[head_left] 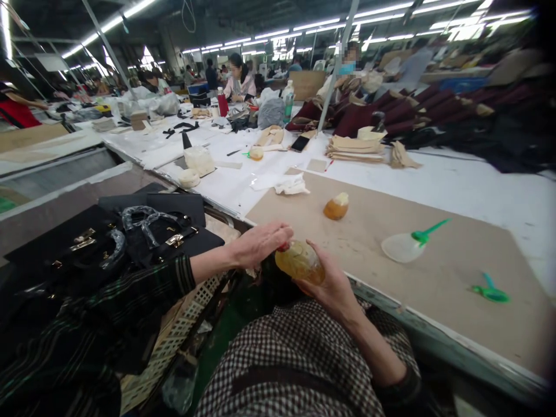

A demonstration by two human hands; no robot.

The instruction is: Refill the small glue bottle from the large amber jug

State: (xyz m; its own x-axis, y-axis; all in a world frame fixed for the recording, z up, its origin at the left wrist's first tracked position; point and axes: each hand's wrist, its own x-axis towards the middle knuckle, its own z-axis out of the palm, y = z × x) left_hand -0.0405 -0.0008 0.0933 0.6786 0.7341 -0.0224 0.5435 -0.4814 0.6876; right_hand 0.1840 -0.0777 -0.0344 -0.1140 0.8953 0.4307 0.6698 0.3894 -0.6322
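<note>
R hand [330, 279] cups glue bottle [300, 262] | L hand [259, 243] grip on cap [284, 247]

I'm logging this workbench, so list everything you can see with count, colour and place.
Glue bottle: one, amber, held at the table edge.
Small bottle: one, amber, on the brown mat.
Funnel: one, clear with a green spout, on the mat.
Green tool: one, right on the mat.
Handbags: several, black, left.
Cloth: one, white, beyond the mat.
Left hand: on the bottle's top.
Right hand: gripping the bottle.
</note>
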